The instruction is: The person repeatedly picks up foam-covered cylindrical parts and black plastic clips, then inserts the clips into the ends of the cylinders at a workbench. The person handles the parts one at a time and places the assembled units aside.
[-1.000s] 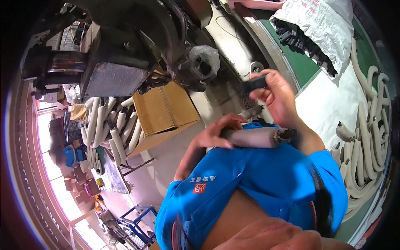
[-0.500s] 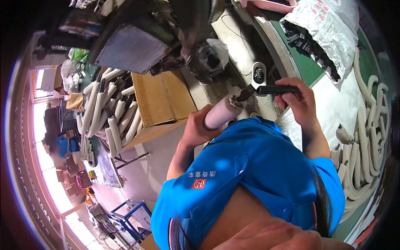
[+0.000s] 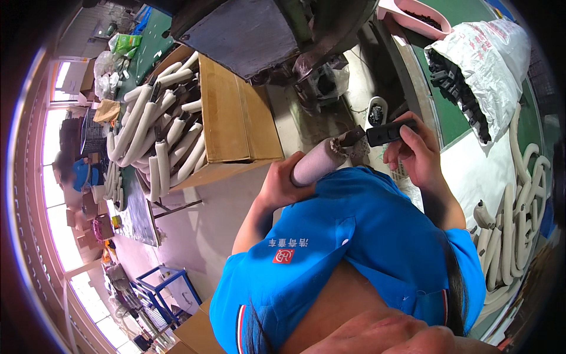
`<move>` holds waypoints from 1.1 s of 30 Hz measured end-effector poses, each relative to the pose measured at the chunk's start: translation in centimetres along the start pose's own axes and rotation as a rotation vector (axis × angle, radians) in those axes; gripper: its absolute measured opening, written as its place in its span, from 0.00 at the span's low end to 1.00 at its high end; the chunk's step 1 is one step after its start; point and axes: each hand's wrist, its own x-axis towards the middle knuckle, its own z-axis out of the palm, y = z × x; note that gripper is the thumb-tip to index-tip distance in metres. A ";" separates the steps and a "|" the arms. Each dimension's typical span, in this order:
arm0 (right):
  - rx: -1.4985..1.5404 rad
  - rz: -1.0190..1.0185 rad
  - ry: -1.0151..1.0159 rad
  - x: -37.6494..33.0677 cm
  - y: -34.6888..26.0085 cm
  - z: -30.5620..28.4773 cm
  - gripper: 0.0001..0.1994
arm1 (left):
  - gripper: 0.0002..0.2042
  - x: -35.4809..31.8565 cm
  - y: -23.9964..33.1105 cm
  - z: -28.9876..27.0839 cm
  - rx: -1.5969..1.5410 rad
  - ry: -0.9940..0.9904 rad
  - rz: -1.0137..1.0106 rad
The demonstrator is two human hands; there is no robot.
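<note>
My left hand [image 3: 276,183] is wrapped round a thick, pale, fabric-covered tube [image 3: 318,162] held in front of my body. A dark, flat piece [image 3: 352,137] sticks out of the tube's frayed far end. Between the thumb and fingers of my right hand [image 3: 420,154] is a black plastic part [image 3: 384,134], long and narrow with rounded edges. Its tip is close beside the dark piece; whether the two touch I cannot tell.
A dark machine [image 3: 242,35] stands ahead. To the left, a cardboard box [image 3: 236,112] sits by a heap of pale tubes [image 3: 138,127]. At right lie a white sack [image 3: 483,65] of black parts, a pink scoop [image 3: 421,20] and more pale curved tubes [image 3: 510,236].
The black plastic part has turned in my right hand, so its broader face now shows. My left hand keeps its hold on the tube. The whole view has shifted slightly.
</note>
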 end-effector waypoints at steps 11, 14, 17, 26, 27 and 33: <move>-0.056 -0.044 0.027 1.5 1.4 0.3 0.11 | 0.20 -0.6 -1.2 -0.9 0.069 0.042 -0.144; -0.053 0.068 0.010 1.3 1.8 0.6 0.11 | 0.20 -0.7 -1.6 -0.9 0.074 0.039 -0.093; -0.035 0.084 -0.012 1.3 2.1 1.1 0.11 | 0.20 -0.7 -1.8 -0.8 0.054 0.015 -0.086; -0.058 0.157 -0.143 3.1 1.2 2.8 0.10 | 0.16 -1.5 -2.3 -1.9 0.055 0.042 -0.104; -0.061 0.144 -0.143 3.1 1.2 3.0 0.11 | 0.16 -1.6 -2.2 -2.0 0.058 0.036 -0.121; -0.155 0.129 -0.240 4.0 1.4 2.8 0.12 | 0.18 -2.6 -3.1 -1.9 0.155 0.059 -0.151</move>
